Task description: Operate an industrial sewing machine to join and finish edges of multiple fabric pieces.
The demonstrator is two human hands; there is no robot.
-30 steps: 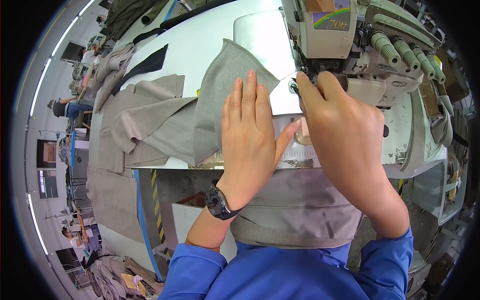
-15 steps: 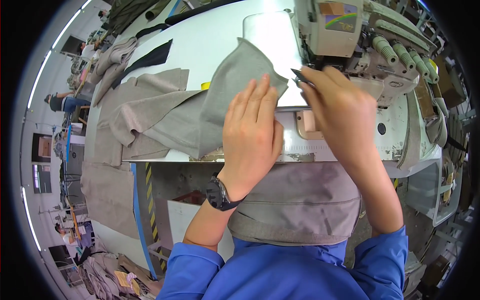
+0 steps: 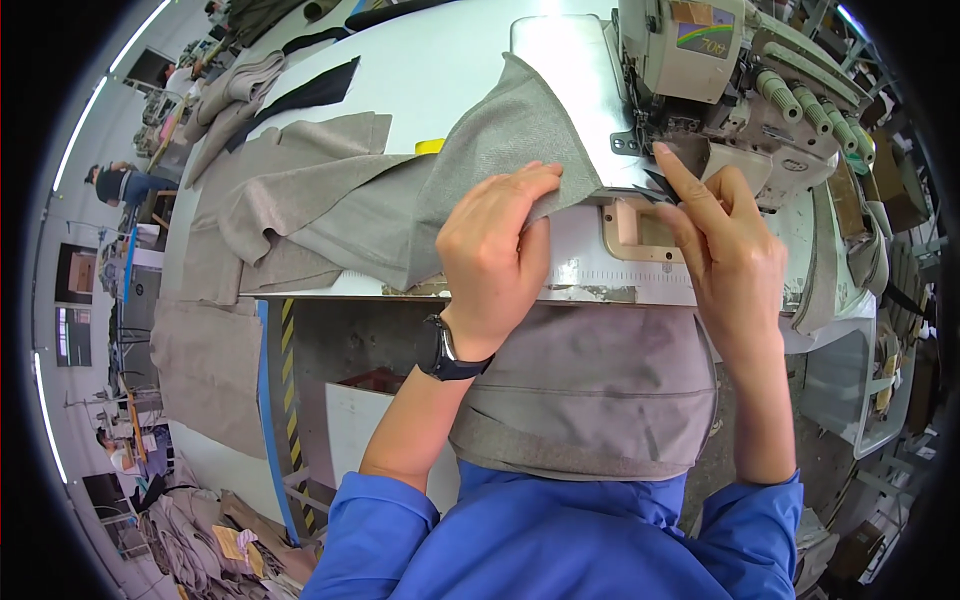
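A grey fabric piece (image 3: pixel 515 125) lies on the white sewing table, its pointed end reaching up over the machine's shiny metal plate (image 3: pixel 565 80). Over its near right part is my left hand (image 3: pixel 495 250), fingers together and bent onto the cloth, the thumb lower down; the fingertips' underside is hidden. My right hand (image 3: pixel 735 240) grips small dark thread snips (image 3: pixel 657 188), whose blades point left, just right of the fabric's corner and apart from it. The sewing machine (image 3: pixel 690 50) stands right behind the snips, its needle area close to them.
More grey fabric (image 3: pixel 290 190) spreads over the table's left side, with a black strip (image 3: pixel 300 105) behind it. A yellow round item (image 3: pixel 429 146) peeks out behind the cloth. Thread tension knobs (image 3: pixel 778 95) stick out at the right. A clear plastic bin (image 3: pixel 850 385) hangs lower right.
My right hand with the snips has moved right and lower, away from the fabric's edge. My left hand's fingers have gone from stretched flat to bent. The whole view has shifted slightly.
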